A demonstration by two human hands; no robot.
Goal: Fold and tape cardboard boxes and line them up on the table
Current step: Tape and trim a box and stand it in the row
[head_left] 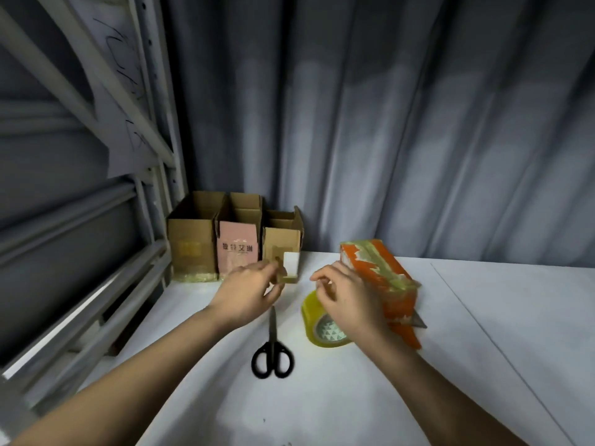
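Three open cardboard boxes stand in a row at the table's back left: a plain brown box (pixel 193 239), a pink-fronted box (pixel 238 249) and a smaller brown box (pixel 283 243) with a white label. My left hand (pixel 248 291) is at the small box's lower front and pinches a small yellowish-brown bit that looks like tape. My right hand (pixel 347 297) hovers over the yellow tape roll (pixel 317 323) with curled fingers, thumb and forefinger meeting; I cannot tell whether anything is between them. An orange box (pixel 376 272), sealed with yellowish tape, lies just behind that hand.
Black-handled scissors (pixel 273 352) lie shut on the white table (pixel 450 349) between my forearms, blades pointing away. A grey metal rack (pixel 96 220) borders the table's left edge. A grey curtain (pixel 386 123) hangs behind the table.
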